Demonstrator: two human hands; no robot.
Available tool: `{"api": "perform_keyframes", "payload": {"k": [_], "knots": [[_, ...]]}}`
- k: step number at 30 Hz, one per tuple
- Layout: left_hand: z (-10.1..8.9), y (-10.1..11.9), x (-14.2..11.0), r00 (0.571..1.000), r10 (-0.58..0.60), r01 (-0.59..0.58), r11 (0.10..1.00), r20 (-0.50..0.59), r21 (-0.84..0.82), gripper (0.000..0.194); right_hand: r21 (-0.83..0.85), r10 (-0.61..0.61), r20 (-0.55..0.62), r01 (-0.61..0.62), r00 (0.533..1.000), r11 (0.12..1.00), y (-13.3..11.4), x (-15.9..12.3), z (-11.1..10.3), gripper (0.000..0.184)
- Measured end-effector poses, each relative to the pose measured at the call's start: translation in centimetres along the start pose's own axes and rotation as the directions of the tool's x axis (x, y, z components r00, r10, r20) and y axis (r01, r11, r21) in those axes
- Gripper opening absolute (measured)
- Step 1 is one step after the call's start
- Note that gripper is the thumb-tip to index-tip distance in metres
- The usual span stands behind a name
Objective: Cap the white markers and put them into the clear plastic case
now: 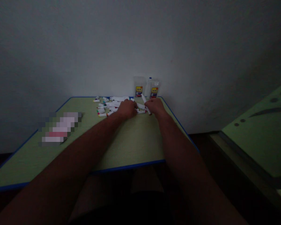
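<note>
My right hand (156,105) grips a white marker (143,98), which slants up and to the left out of the fingers. My left hand (127,108) rests on the pile of white markers (112,104) near the table's far edge. Its fingers curl down among them, and whatever they hold is hidden. Between the hands lie more white markers (141,112), close to the fingertips of both. Coloured ends show on several markers at the left of the pile.
Two clear plastic pouches (139,82) (155,84) with yellow labels stand against the wall at the back of the table. A blurred-out pale object (63,128) lies on the left. Blue edging (128,166) borders the green table (135,140). A green panel (262,134) stands at right.
</note>
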State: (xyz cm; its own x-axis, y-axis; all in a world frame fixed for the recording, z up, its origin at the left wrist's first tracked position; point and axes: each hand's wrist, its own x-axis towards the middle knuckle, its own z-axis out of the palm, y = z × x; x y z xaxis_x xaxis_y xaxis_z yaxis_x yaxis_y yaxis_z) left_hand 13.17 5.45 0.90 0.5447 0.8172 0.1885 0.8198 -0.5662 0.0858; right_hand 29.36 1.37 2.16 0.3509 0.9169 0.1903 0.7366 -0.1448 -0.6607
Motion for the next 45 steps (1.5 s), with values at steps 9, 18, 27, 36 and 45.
{"api": "perform_keyframes", "payload": {"k": [9, 18, 27, 36, 45], "knots": [[0.2, -0.2, 0.0, 0.999, 0.019, -0.022, 0.994, -0.033, -0.102, 0.036, 0.046, 0.008, 0.003, -0.008, 1.0, 0.999, 0.1, 0.0, 0.1, 0.011], [-1.2, -2.7, -3.0, 0.993, -0.078, 0.06, 0.976, -0.083, -0.208, 0.037, 0.08, 0.028, 0.019, -0.03, 0.999, 0.996, -0.4, -0.7, 0.3, 0.01], [-3.3, -5.7, -8.2, 0.965, -0.261, 0.234, 0.89, -0.015, -0.392, 0.017, 0.315, 0.042, 0.195, -0.103, 0.98, 0.944, -1.0, -1.6, 1.8, 0.006], [-2.8, -5.8, -10.7, 0.91, -0.404, 0.338, 0.602, 0.089, -0.723, 0.03, 0.45, 0.035, 0.333, -0.191, 0.942, 0.873, -1.7, -2.8, 2.7, 0.019], [-1.7, -6.0, -10.6, 0.895, -0.422, 0.313, 0.366, 0.144, -0.876, 0.026, 0.514, 0.017, 0.387, -0.231, 0.922, 0.826, -2.4, -3.7, 3.0, 0.033]]}}
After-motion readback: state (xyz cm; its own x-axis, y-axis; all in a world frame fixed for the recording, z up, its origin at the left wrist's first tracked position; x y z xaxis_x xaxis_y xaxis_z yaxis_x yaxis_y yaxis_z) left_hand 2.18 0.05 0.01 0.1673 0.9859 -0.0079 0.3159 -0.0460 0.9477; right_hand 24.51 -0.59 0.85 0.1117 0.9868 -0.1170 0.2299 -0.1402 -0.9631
